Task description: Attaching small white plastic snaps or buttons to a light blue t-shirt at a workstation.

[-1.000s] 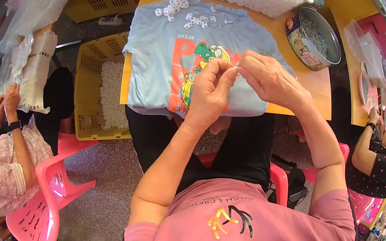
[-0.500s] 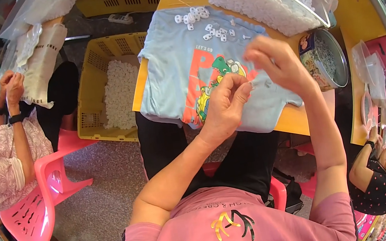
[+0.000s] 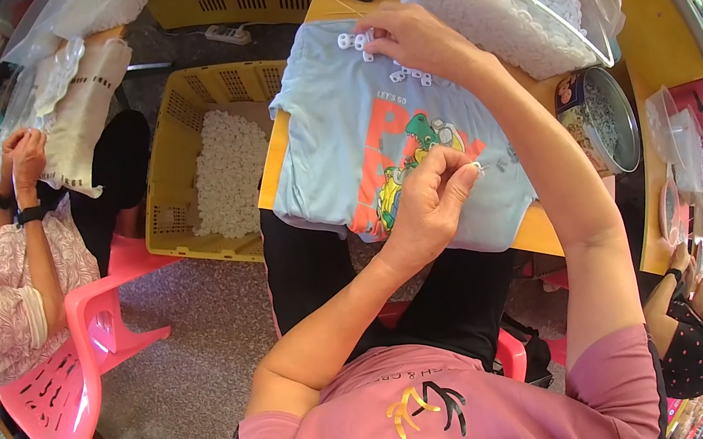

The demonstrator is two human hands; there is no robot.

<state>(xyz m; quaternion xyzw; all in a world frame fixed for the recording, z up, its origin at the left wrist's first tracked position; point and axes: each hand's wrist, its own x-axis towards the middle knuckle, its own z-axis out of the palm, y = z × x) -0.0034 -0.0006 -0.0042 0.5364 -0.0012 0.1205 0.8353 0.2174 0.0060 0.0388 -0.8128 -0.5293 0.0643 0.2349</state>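
Pinching a small white piece (image 3: 477, 167), thin end rightward, my left hand (image 3: 427, 205) is mid-frame, below the loose plastic bits (image 3: 346, 40) at upper centre, where my nearer right hand (image 3: 413, 36) has fingertips, hold unclear.

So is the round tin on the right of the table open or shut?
Open: you can see into the tin from above, with small greyish pieces showing inside.

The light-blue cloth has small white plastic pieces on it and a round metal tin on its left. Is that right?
Not left: the head view shows the round metal tin on the right of the light-blue cloth. The small white plastic pieces are on it.
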